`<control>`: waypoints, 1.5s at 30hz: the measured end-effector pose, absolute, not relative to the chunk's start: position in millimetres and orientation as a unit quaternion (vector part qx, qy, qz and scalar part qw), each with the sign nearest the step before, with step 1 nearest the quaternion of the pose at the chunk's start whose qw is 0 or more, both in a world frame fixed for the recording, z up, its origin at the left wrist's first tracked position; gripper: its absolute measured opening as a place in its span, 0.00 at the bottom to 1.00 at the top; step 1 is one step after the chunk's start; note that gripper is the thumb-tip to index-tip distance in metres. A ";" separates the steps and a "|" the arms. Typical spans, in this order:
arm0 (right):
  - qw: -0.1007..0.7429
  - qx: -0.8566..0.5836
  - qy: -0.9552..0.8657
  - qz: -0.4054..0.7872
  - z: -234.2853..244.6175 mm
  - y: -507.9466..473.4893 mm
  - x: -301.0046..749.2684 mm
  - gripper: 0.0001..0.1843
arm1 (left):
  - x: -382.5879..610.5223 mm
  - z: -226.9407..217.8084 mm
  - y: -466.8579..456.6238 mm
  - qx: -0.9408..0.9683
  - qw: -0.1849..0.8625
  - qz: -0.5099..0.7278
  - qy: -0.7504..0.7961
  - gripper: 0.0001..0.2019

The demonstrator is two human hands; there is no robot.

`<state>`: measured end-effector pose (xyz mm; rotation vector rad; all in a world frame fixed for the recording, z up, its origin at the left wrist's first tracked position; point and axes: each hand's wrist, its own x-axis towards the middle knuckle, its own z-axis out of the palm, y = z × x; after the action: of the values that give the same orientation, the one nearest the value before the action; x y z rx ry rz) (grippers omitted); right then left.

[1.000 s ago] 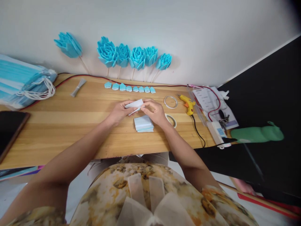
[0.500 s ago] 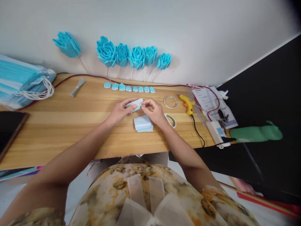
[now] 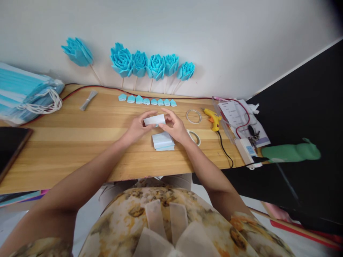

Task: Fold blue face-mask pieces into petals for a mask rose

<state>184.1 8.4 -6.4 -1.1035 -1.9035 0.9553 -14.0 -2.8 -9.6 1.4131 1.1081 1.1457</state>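
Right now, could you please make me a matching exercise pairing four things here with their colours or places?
Things
1. Glue gun
2. Drink bottle
3. Folded white piece
4. Stack of folded sheets

Colours and places
A. Held between the left grip and right grip
B. Green, to the right of the power strip
C. On the wooden table, just below the held piece in the picture
D. Yellow, with a black cord

Pairs: 1-D, 2-B, 3-A, 4-C

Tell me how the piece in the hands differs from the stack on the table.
The piece is held between the left hand and right hand; the stack lies on the table. The piece looks thin; the stack shows several layers. Both look mostly white with some blue.
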 end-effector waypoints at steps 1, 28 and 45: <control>0.354 -0.428 -0.745 0.371 -5.7 8.1 184.5 0.34 | -13.7 -9.0 -2.9 0.586 0.480 0.467 0.457 0.24; 0.380 -0.420 -0.708 0.421 -12.6 9.9 181.8 0.30 | -12.7 -15.4 -4.8 0.518 0.541 0.448 0.487 0.21; 0.410 -0.426 -0.688 0.420 -20.7 13.5 184.7 0.24 | -13.2 -16.8 -4.6 0.529 0.577 0.428 0.451 0.19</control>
<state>184.7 13.5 -20.7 -1.0731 -1.7326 1.0582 -13.2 -4.6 -16.8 1.2375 1.0564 1.0009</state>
